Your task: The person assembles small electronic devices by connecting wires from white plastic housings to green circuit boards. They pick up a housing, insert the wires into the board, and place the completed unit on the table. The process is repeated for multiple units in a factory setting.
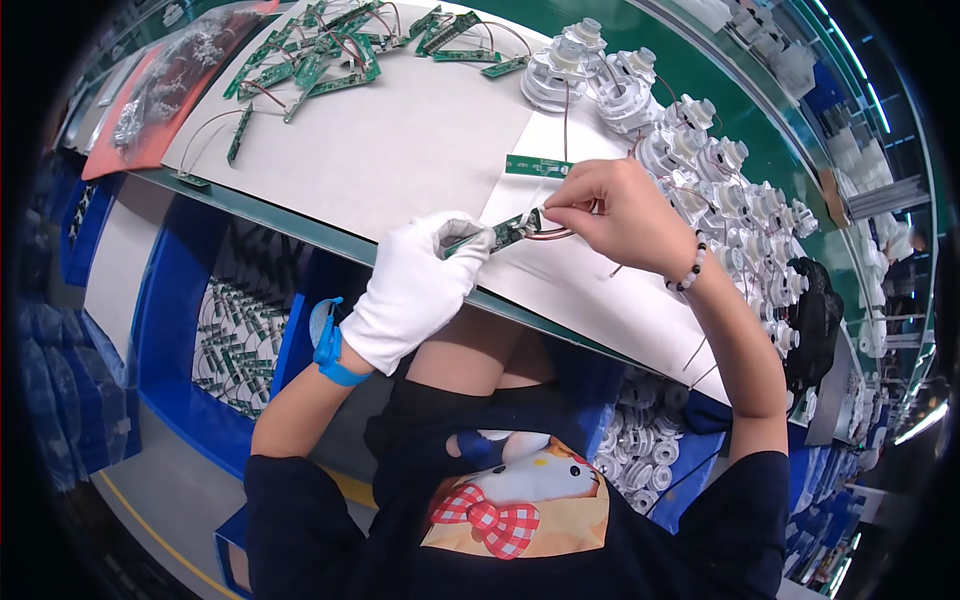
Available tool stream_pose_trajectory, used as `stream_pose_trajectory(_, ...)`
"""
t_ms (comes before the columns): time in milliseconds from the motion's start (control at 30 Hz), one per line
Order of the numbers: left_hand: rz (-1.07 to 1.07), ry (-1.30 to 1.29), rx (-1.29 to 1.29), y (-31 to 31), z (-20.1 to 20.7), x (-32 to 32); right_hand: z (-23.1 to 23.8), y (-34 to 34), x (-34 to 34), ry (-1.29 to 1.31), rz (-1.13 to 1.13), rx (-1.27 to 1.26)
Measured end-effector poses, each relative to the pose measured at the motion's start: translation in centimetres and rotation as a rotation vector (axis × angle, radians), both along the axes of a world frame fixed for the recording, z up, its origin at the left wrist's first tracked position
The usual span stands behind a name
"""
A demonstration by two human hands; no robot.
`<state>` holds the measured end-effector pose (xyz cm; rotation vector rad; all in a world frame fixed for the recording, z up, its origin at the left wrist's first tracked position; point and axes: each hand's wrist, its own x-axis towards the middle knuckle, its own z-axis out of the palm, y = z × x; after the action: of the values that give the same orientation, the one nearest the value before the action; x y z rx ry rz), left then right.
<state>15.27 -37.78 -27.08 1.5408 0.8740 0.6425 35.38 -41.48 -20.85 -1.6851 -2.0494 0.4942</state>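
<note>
My left hand (420, 275), in a white glove with a blue strap at the wrist, is closed on a narrow green circuit board (508, 234). My bare right hand (618, 212), a beaded bracelet on its wrist, pinches at the board's right end, where reddish-brown wires (550, 236) come off. Whether its fingertips hold a wire or a connector is too small to tell. Just beyond the right fingers, a second green board (537, 166) lies on the white sheet, a thin wire running from it toward the white round housings (556, 78).
Loose wired boards (310, 55) pile up at the far left of the table (330, 150). An orange-red mat (125, 150) with a clear bag of small parts lies left of them. White housings (690, 150) crowd the right side. Blue bins (165, 330) with boards and round parts stand below the edge.
</note>
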Motion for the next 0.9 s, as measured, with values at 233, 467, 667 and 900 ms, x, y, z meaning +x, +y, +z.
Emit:
stream_pose_trajectory(233,0.007,0.0,-0.075,-0.1,0.4,0.0,0.1,-0.9,-0.9,-0.194,0.099,0.322)
stream_pose_trajectory(467,-0.02,0.028,-0.046,-0.4,0.3,-0.1,-0.5,-0.9,-0.3,-0.23,0.163,0.21)
stream_pose_trajectory(667,0.006,-0.001,0.08,-0.9,0.3,0.0,-0.3,-0.8,-0.5,-0.126,0.079,-0.091)
stream_pose_trajectory(900,0.032,-0.045,-0.018,-1.3,0.6,0.3,-0.7,-1.0,-1.0,-0.112,-0.008,-0.064)
